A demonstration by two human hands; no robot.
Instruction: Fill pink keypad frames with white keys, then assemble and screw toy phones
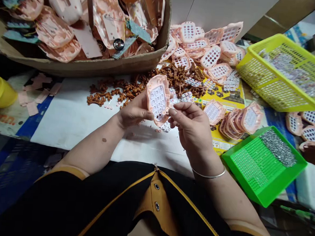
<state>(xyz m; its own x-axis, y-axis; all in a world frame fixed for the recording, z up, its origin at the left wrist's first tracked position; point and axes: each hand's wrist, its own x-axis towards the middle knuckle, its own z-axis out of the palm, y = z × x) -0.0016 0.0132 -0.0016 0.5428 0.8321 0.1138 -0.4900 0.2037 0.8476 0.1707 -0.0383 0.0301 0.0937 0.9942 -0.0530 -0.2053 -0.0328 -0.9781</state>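
Note:
My left hand (137,111) grips a pink plastic shell (149,92) by its left side, holding it tilted up above the white work surface. A pale keypad sheet (158,99) with rows of square keys lies inside the shell. My right hand (190,123) is at the shell's lower right edge, thumb and fingertips pinched together; whatever is between them is too small to make out. Behind the shell are brown bone-shaped parts (138,90) in a heap. Right of my right hand lies another pink shell with a keypad (213,111).
A cardboard box (102,66) of shells and circuit boards stands at the back left. Pink shells (210,57) are piled behind, with a stack (233,122) at the right. A yellow basket (271,93) holds keypads; a green basket (268,194) holds screws (278,146).

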